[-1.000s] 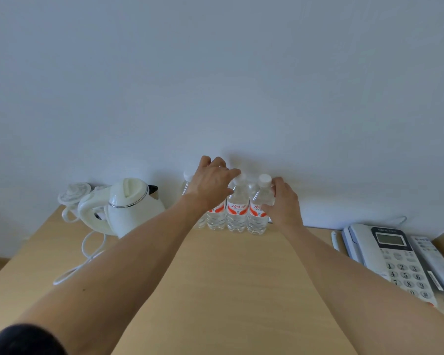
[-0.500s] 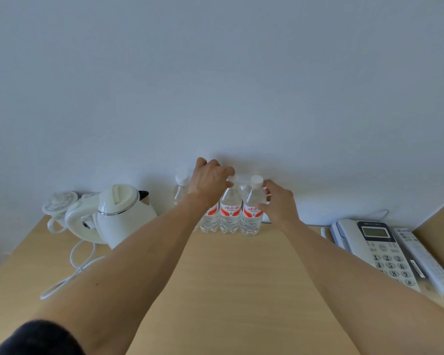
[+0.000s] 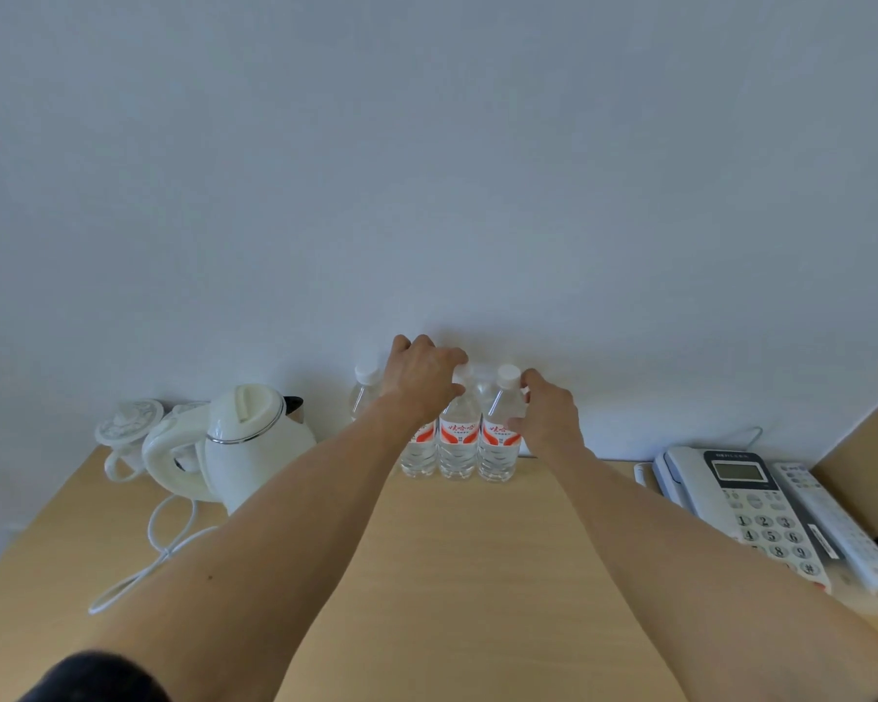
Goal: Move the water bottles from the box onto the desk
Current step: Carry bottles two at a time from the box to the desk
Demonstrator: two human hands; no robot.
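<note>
**Water bottles: row at the back of the desk, both hands on them**

Water bottles (image 3: 458, 433): clear plastic, white screw caps, red-and-white labels. They stand upright in a tight row at the far edge of the pale wooden desk (image 3: 457, 575), close against the plain white wall (image 3: 427, 169), probably so the front stays free. One more bottle (image 3: 365, 392) stands to the left, partly hidden behind the forearm. No box is in view.

Left hand (image 3: 422, 380): draped over the tops of the left-hand bottles, fingers curled down over a cap; a grip, as far as can be seen.

Right hand (image 3: 548, 415): fingers and thumb wrapped round the shoulder of the right-most bottle (image 3: 500, 438), likely steadying or squaring it into line.

White electric kettle (image 3: 244, 438): left of the row, near but apart, with its white cord (image 3: 158, 544) trailing forward.

White desk telephone (image 3: 741, 494) and white remote control (image 3: 832, 529): well apart, at the right edge.

Open room: bare desk before the row, between cord and telephone. None behind.
</note>
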